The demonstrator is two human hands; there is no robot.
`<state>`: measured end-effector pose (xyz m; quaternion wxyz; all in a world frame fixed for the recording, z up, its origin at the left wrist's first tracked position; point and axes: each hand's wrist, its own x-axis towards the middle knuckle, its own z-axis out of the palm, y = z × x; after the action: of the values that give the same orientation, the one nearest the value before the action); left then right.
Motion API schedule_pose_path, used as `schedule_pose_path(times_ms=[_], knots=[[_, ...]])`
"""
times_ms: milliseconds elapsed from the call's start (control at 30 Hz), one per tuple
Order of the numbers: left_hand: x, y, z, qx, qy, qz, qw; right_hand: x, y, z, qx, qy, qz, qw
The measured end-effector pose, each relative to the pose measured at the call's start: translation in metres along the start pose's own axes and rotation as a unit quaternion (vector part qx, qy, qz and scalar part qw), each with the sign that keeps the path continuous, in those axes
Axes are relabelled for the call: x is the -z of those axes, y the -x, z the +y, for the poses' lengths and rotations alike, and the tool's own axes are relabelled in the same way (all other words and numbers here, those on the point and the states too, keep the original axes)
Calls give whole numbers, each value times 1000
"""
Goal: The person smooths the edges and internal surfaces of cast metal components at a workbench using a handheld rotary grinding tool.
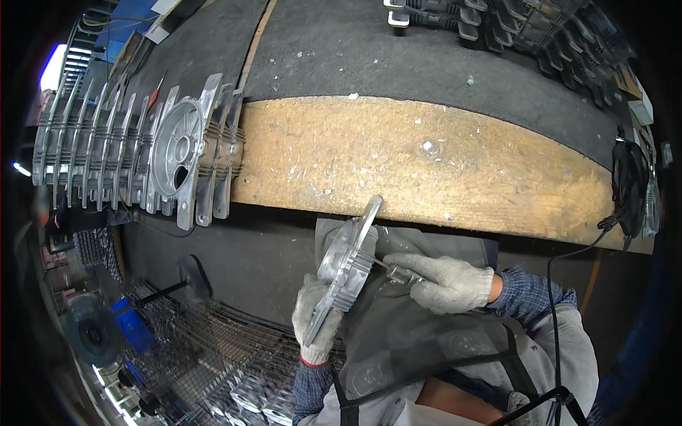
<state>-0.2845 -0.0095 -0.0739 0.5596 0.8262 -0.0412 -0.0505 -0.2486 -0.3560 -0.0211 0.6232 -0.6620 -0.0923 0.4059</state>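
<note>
My left hand (310, 302), in a pale knit glove, grips a silvery finned metal casting (348, 266) near its lower end. The casting is tilted on edge over my lap, its upper tip by the front edge of the wooden board. My right hand (451, 282), gloved too, is closed round a small hand tool with a metallic body (402, 275) and a thin shaft. That shaft points left at the fins and appears to meet the casting's side; the exact contact is too small to make out.
The worn wooden board (426, 167) carries scattered metal chips. At its left end stands a long row of similar castings (106, 149), with a red-handled tool (154, 97) behind. More castings (497, 21) are stacked at the far right. A black cable (553, 305) hangs at right. Wire racking (206, 334) lies lower left.
</note>
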Motion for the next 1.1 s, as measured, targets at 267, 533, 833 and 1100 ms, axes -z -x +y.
schedule_pose_path(times_ms=[267, 533, 833, 1100], knots=[[1, -1, 7, 24, -16, -18, 999, -1, 3, 20, 12, -17, -11, 1000], [-1, -4, 14, 13, -37, -11, 999, -16, 12, 13, 35, 362, 148, 920], [-1, -6, 13, 9, -4, -11, 1000, -28, 16, 4, 12, 572, 211, 793], [15, -2, 6, -28, 41, 11, 999, 17, -5, 32, 83, 281, 294, 910]])
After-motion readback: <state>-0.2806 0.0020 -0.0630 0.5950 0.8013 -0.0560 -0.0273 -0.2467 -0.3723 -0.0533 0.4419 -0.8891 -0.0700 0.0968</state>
